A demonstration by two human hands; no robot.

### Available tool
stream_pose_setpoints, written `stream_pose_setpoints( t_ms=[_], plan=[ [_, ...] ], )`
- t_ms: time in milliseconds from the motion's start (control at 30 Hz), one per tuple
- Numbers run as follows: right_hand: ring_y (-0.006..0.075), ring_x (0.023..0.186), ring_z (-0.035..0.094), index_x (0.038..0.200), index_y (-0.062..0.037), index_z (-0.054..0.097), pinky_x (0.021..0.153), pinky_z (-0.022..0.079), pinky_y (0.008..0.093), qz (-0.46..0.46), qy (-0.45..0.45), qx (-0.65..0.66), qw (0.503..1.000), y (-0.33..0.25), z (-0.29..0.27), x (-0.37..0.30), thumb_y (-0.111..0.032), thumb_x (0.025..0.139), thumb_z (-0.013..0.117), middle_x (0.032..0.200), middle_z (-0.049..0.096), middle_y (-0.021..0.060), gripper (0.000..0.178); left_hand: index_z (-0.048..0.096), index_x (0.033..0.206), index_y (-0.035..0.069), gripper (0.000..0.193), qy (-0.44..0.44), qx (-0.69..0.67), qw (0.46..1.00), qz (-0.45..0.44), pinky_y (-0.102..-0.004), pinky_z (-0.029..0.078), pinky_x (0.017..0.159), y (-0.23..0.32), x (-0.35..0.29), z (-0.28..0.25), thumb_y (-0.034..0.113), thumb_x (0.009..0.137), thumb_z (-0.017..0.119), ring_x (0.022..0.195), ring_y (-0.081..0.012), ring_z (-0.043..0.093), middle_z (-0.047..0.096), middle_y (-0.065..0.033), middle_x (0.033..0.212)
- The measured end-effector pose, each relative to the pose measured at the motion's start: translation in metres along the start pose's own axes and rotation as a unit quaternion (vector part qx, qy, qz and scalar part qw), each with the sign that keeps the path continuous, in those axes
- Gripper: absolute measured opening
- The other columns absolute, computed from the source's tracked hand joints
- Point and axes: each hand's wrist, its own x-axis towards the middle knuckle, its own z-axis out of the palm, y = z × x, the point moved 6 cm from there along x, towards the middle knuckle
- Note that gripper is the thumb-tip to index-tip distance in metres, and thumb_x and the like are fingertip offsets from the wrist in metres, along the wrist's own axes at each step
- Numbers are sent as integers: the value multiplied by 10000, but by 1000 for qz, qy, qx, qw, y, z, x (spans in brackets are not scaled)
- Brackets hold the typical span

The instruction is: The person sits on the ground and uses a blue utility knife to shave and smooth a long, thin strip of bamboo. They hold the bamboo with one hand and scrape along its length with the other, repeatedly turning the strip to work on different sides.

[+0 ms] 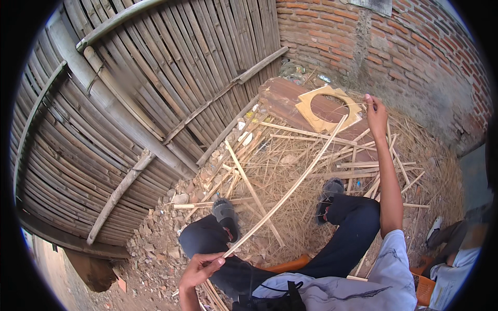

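Observation:
My left hand [202, 268] is closed on the lower end of a long, pale bamboo strip [288, 193]. The strip slants up and away to the right over my legs, and its far end is free. My right arm is stretched forward, and my right hand [377, 115] is raised with its fingers pinched together. A fine strand seems to show by those fingertips, too thin to name. Just left of that hand, a flat yellowish board with a round hole [307, 106] lies on a brown wooden panel [277, 98].
Several loose bamboo strips [252, 192] and heaps of thin shavings [290, 173] cover the ground around my feet. A bamboo slat wall [171, 67] stands on the left, a brick wall [332, 31] at the back. Another person [456, 259] sits close at the lower right.

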Motion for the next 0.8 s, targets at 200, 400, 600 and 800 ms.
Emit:
stream_pose_setpoints(
  t_ms=[200, 400, 600, 800],
  plan=[
    [223, 839, 698, 1177, 1, 772, 808, 535, 367, 33, -81, 0, 996, 12, 5, -16, -492, 1063, 664, 925, 765, 140, 517, 744, 1374, 18, 339, 179, 72, 981, 33, -258, 481, 670, 3, -6, -11, 154, 1063, 739, 766, -54, 551, 728, 8, 850],
    [184, 835, 683, 1254, 2, 728, 796, 529, 352, 30, -196, 56, 979, -44, 38, -55, -477, 1032, 721, 920, 755, 102, 528, 739, 1359, 23, 362, 199, 154, 964, 82, -271, 512, 723, 24, 7, 2, 124, 1011, 758, 783, -58, 577, 764, -91, 891],
    [172, 867, 755, 1272, -4, 705, 827, 553, 337, 3, -300, 127, 946, -99, 57, -96, -458, 1038, 732, 917, 779, 107, 512, 715, 1386, 24, 408, 205, 142, 956, 152, -289, 529, 721, 45, 30, 24, 98, 988, 765, 775, -75, 636, 798, -116, 925],
    [80, 726, 671, 1299, 17, 707, 746, 519, 280, 47, -427, 214, 877, -112, 92, -134, -355, 1095, 674, 902, 792, 82, 425, 682, 1421, 34, 454, 153, 97, 970, 161, -293, 532, 704, 48, 57, 54, 110, 985, 784, 748, -87, 663, 799, -137, 907]
  ],
)
